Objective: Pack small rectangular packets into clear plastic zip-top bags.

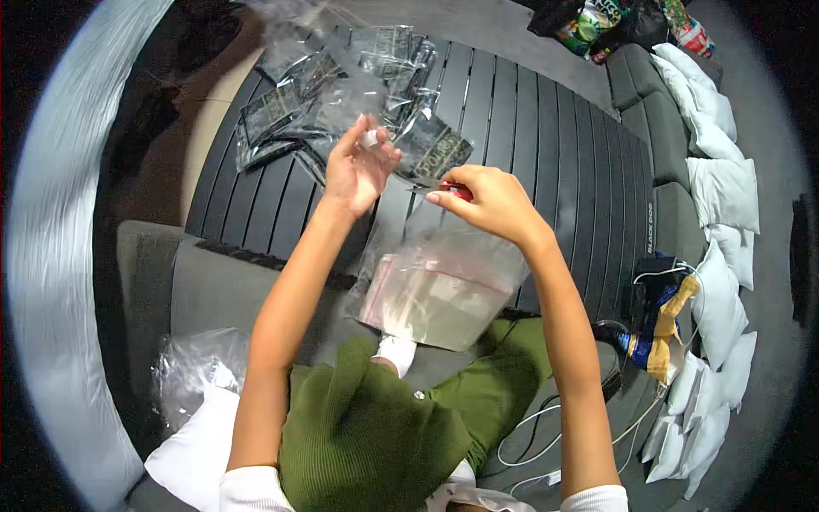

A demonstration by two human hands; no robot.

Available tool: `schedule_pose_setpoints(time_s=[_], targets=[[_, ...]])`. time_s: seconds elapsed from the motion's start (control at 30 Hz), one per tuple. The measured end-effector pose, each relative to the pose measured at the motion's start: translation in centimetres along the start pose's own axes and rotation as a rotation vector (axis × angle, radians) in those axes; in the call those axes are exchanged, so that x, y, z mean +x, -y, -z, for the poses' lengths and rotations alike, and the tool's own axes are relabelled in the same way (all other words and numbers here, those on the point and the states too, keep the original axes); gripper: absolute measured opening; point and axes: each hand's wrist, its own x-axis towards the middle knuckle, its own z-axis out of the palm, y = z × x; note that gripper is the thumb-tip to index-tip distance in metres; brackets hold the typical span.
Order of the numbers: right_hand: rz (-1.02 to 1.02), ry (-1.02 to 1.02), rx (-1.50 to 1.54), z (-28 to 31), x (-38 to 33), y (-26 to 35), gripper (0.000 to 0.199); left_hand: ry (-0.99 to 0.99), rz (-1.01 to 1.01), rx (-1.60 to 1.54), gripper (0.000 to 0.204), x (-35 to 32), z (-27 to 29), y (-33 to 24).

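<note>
My left hand (pixel 358 171) is raised over the table's near side, fingers curled in around a small white piece (pixel 369 138) that I cannot make out clearly. Close to its right, my right hand (pixel 495 205) grips red-handled scissors (pixel 458 189), their metal blades pointing left toward the other hand. Just past both hands lie several flat black packets (pixel 269 113) in shiny clear wrap, heaped together. Below the hands, a clear plastic bag (pixel 439 299) with a pale flat stack inside rests above my lap, at the table's near edge.
The black slatted table (pixel 546 162) spans the middle. White pillows (pixel 723 192) line the grey sofa (pixel 670 136) at the right, near a blue and gold bag (pixel 661 328) and white cables (pixel 529 418). Crumpled clear plastic (pixel 192 371) and a white cushion (pixel 200 444) lie at lower left.
</note>
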Motion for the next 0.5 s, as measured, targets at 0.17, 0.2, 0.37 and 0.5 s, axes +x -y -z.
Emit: schedule_pose_setpoints(time_s=[0.17,0.2,0.37,0.5], targets=[[0.013,0.122,-0.048,-0.2,1.3,1.3,0.046,0.022,-0.076,0.029,0.014,-0.4,-0.6,-0.4],[0.012,0.152,-0.063,-0.3,1.5,1.5,0.047,0.021,-0.079,0.028,0.014,-0.4,-0.6,-0.4],[0.030,0.181,-0.099,-0.6,2.9,2.3,0.047,0.051,-0.124,0.171,0.015,-0.4,-0.8,-0.2],[0.074,0.196,-0.133,-1.5,3.5,3.3,0.044,-0.060,-0.136,0.323,0.016,-0.5,-1.8,-0.3]])
